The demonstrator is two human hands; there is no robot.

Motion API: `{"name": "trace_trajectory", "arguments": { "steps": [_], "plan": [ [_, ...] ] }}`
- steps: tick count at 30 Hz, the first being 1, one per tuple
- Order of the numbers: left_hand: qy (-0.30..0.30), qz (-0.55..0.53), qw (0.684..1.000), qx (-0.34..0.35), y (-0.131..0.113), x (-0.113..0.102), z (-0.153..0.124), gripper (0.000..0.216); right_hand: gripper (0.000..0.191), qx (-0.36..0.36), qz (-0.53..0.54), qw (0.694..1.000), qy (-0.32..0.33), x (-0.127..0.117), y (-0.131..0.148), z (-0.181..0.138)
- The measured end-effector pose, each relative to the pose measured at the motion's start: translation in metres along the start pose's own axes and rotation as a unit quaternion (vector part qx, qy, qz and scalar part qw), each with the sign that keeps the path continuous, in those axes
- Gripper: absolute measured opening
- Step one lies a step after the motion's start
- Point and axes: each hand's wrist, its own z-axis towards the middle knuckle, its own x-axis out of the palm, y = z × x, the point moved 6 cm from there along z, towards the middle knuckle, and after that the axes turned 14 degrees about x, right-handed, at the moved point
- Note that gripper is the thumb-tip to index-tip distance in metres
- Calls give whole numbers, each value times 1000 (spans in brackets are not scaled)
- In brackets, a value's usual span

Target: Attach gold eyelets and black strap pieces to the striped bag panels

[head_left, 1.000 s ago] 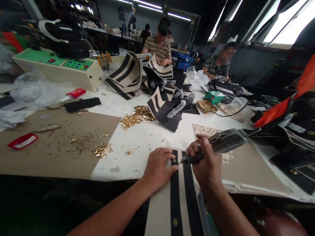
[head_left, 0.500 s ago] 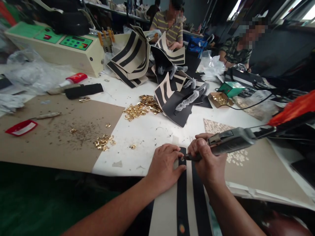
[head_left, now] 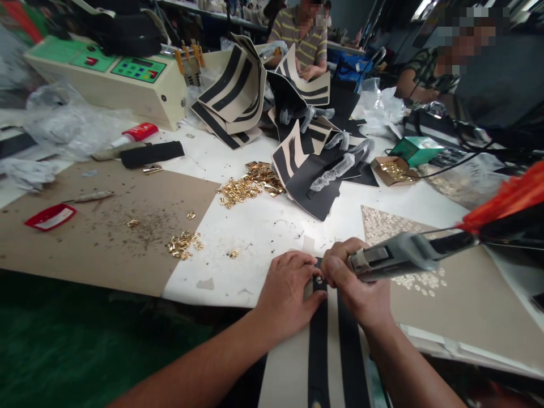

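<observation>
My right hand (head_left: pixel 357 284) is closed round a grey powered hand tool (head_left: pixel 402 253), whose tip meets a small round fitting on a black stripe of the beige striped panel (head_left: pixel 293 362) at the table's near edge. My left hand (head_left: pixel 287 289) lies on the panel's top end, fingers curled down beside the tool tip, pressing the panel. The panel hangs off the table edge toward me. The tool's cable runs off to the right.
Loose gold metal fittings (head_left: pixel 249 186) lie in heaps mid-table, with a smaller heap (head_left: pixel 183 243) on brown cardboard (head_left: pixel 106 226). Stacked striped panels (head_left: pixel 238 90), a beige control machine (head_left: pixel 106 79), plastic bags, a red-capped tube (head_left: pixel 135 134) and a green box (head_left: pixel 414 150) stand further back. Two people sit across the table.
The view tipped down and closer. My right hand drew the tool's tip in over the fitting on the black stripe, and my left hand's fingers closed in beside it.
</observation>
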Motion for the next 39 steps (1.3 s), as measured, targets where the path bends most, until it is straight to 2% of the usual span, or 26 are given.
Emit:
{"name": "trace_trajectory", "arguments": {
  "steps": [3, 5, 8, 13, 20, 25, 28, 31, 33, 35, 37, 39],
  "plan": [
    [-2, -7, 1000, -4, 0, 0, 0, 17, 23, -3, -22, 999, 48, 7, 5, 4],
    [-7, -10, 1000, -2, 0, 0, 0, 24, 20, -8, -44, 997, 60, 11, 10, 8],
    [-10, -3, 1000, -3, 2, 1, 0, 37, 16, -24, -79, 995, 51, 14, 18, 14],
    [6, 3, 1000, -11, 4, 3, 0, 26, 17, -13, -93, 995, 41, 15, 16, 20],
    [-17, 9, 1000, 1, 0, -2, 0, 29, 27, -6, -64, 998, 7, 9, 6, 14],
    [-23, 26, 999, 22, -3, -2, -2, 33, 35, 24, -7, 1000, 1, 4, 15, 4],
    [-24, 42, 998, 35, -4, -2, -2, 30, 36, 4, 35, 997, -70, -20, 33, -16],
    [-40, 55, 997, 41, -5, -3, -2, 32, 47, 60, -32, 979, -193, -61, 35, -49],
    [-74, 67, 994, 37, -6, -9, -7, 39, 56, 129, -109, 957, -235, -87, 21, -74],
    [-118, 73, 990, 30, -10, -17, -17, 47, 58, 176, -161, 941, -240, -109, 0, -97],
    [-162, 53, 985, 13, -13, -25, -34, 51, 56, 188, -171, 937, -240, -126, -25, -116],
    [-188, -4, 980, -58, -7, -26, -57, 55, 54, 175, -144, 943, -243, -136, -47, -130]
  ]
}}
